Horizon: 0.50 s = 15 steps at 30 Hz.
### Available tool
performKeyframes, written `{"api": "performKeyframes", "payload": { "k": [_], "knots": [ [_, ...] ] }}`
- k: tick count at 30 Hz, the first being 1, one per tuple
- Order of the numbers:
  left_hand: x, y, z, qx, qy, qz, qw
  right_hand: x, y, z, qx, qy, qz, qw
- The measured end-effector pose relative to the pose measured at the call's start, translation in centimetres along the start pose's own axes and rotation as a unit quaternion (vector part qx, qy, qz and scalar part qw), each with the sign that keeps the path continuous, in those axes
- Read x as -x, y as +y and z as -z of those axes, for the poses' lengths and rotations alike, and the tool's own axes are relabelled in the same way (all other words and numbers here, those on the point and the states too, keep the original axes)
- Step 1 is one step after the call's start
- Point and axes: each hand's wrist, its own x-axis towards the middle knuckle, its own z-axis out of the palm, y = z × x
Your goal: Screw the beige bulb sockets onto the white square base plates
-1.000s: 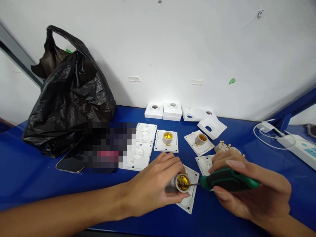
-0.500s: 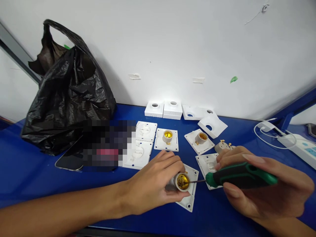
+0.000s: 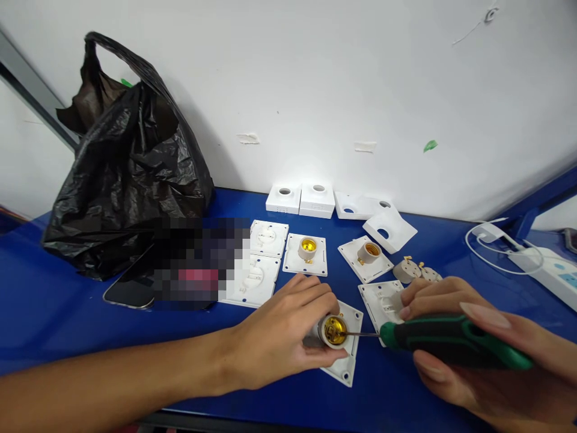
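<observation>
My left hand [image 3: 279, 337] is wrapped round a white lamp socket [image 3: 332, 330] with a brass inside, tipped on its side on its square white base plate [image 3: 349, 355]. My right hand [image 3: 473, 349] grips a green and black screwdriver [image 3: 446, 343]. The thin shaft points left and its tip is inside the socket's brass mouth. Both hands work low over the blue table [image 3: 54, 319], near its front edge.
Several more white plates and lamp sockets [image 3: 306, 252] lie behind the hands, with white covers [image 3: 300, 199] along the wall. A black plastic bag [image 3: 130, 162] and a phone [image 3: 130, 288] sit at the left. A white power strip with cable [image 3: 547, 267] lies at the right.
My right hand has drawn the screwdriver to the right, so more of its shaft shows. The left hand keeps hold of the socket in the same spot.
</observation>
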Motion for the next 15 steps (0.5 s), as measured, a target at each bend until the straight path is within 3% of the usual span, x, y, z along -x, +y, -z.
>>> {"api": "performKeyframes", "payload": {
  "k": [4, 15],
  "knots": [
    [0.1, 0.0, -0.1, -0.004, 0.008, -0.014, 1.000, -1.0, -0.7, 0.1, 0.028, -0.050, -0.016, 0.998],
    [0.1, 0.0, -0.2, -0.011, 0.019, -0.027, 0.999, -1.3, -0.9, 0.5, 0.039, -0.053, -0.030, 0.997]
  ]
}}
